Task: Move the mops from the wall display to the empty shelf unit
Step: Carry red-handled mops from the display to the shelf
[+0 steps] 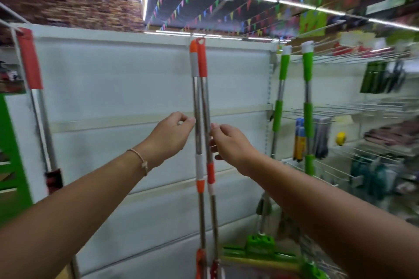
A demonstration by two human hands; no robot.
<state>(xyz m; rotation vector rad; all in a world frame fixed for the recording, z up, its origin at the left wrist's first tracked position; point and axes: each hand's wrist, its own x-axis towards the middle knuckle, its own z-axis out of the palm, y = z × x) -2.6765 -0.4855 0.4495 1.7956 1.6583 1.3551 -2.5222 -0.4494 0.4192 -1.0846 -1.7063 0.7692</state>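
Two orange-handled mops hang side by side from the top edge of the white shelf unit (113,79): the left mop (196,97) and the right mop (205,97), with steel poles. My left hand (173,135) is just left of the poles, fingers loosely curled, fingertips at the left pole but not wrapped around it. My right hand (229,142) is just right of them, fingers apart, fingertips against the right pole. Neither hand encloses a pole. The mop heads are cut off at the bottom edge.
A red-handled mop (30,63) hangs at the unit's left edge. Two green-handled mops (308,108) hang to the right, with a green mop head (260,244) low down. Wire shelves (367,106) with goods run along the right.
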